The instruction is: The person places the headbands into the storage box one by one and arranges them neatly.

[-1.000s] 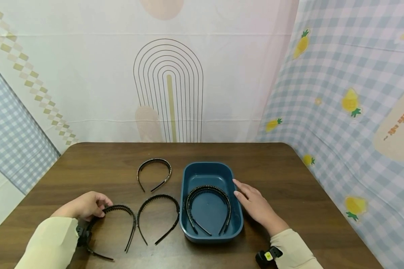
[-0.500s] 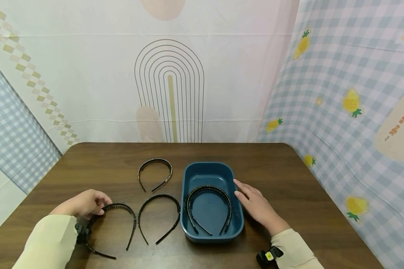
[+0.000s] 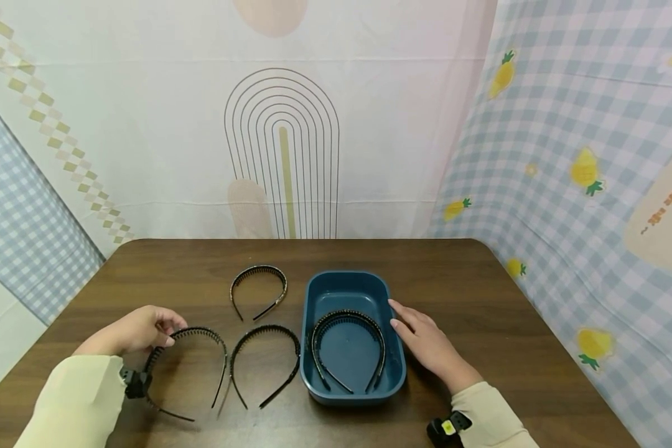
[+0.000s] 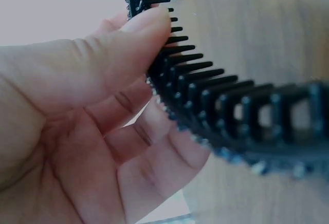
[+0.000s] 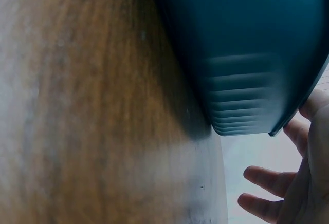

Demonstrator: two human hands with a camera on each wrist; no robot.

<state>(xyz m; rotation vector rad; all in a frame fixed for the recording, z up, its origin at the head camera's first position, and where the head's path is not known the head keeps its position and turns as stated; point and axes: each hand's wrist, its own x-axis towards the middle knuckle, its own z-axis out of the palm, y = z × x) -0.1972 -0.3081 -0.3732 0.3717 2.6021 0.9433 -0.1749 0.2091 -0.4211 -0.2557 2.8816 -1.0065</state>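
Note:
At the left of the table, my left hand (image 3: 140, 330) pinches a black toothed headband (image 3: 198, 330) between thumb and fingers. A shadow shows beside its right end, so it is partly off the wood. In the left wrist view the headband (image 4: 205, 100) shows comb teeth inside and small shiny stones along its outer edge. My right hand (image 3: 428, 345) touches the right rim of a blue plastic basin (image 3: 347, 274), fingers fairly straight. More than one dark headband (image 3: 344, 313) lies in the basin, overlapping. The right wrist view shows the basin's ribbed outer wall (image 5: 236, 90).
Another black headband (image 3: 266, 328) lies on the table close to the basin's left side. Further back lies a headband (image 3: 260, 269) with a shiny edge. The brown wooden table (image 3: 162, 267) ends at patterned cloth (image 3: 392, 155) behind and on both sides.
My left hand has risen slightly, and the headband in it has come up with its ends moving away from me. The right hand and the basin stay in place.

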